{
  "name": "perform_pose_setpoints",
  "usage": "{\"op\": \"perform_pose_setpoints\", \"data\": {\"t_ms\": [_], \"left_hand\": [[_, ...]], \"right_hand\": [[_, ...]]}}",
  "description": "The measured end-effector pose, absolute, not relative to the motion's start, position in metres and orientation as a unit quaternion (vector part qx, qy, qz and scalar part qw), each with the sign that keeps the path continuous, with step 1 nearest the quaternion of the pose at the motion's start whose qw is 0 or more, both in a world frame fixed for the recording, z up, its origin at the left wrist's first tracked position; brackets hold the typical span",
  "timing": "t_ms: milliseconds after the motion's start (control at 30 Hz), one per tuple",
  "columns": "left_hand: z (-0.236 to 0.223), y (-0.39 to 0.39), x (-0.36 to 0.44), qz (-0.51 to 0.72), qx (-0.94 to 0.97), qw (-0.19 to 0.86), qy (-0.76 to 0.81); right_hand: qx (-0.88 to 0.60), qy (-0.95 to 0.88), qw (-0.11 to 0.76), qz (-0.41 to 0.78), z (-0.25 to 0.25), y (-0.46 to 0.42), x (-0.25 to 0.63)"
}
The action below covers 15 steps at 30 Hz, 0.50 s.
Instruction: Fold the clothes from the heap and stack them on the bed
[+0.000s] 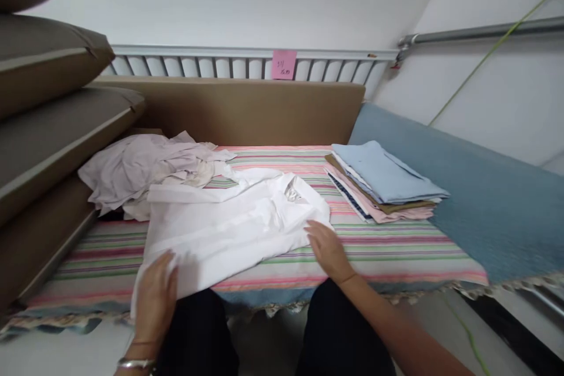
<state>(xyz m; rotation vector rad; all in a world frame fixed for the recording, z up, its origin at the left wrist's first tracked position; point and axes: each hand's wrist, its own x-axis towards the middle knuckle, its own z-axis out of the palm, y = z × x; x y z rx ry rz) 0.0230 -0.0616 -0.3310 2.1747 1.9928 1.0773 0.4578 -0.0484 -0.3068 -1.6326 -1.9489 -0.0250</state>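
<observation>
A white shirt lies spread on the striped bed cover in front of me. My left hand rests flat on the shirt's lower left part, near the bed's front edge, fingers stretched out. My right hand lies flat with fingers extended on the shirt's right edge, by the collar side. Neither hand grips anything.
A crumpled pale pink pile of clothes sits at the back left. A stack of folded shirts, light blue on top, sits at the right beside a blue blanket. Brown cushions are stacked at the left. A brown headboard stands behind.
</observation>
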Motion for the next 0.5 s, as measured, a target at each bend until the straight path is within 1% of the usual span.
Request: {"op": "perform_pose_setpoints", "data": {"t_ms": [67,100,167,267,400,500], "left_hand": [[-0.335,-0.058,0.047,0.274,0.767,0.033,0.579],[-0.339,-0.055,0.054,0.235,0.78,0.036,0.579],[-0.348,-0.05,0.059,0.181,0.765,0.02,0.618],[-0.361,-0.045,0.045,0.145,0.735,-0.004,0.662],[-0.359,-0.04,0.031,0.114,0.732,0.0,0.671],[-0.334,-0.026,0.051,0.122,0.725,-0.017,0.678]], "right_hand": [[-0.585,-0.768,0.26,0.034,-0.314,-0.052,0.442],[-0.597,-0.764,0.24,0.048,-0.319,-0.051,0.439],[-0.655,-0.726,0.201,0.06,-0.329,-0.044,0.441],[-0.71,-0.686,0.149,0.057,-0.34,-0.034,0.454],[-0.717,-0.683,0.132,0.043,-0.344,-0.033,0.459],[-0.718,-0.68,0.14,0.05,-0.34,-0.035,0.455]]}}
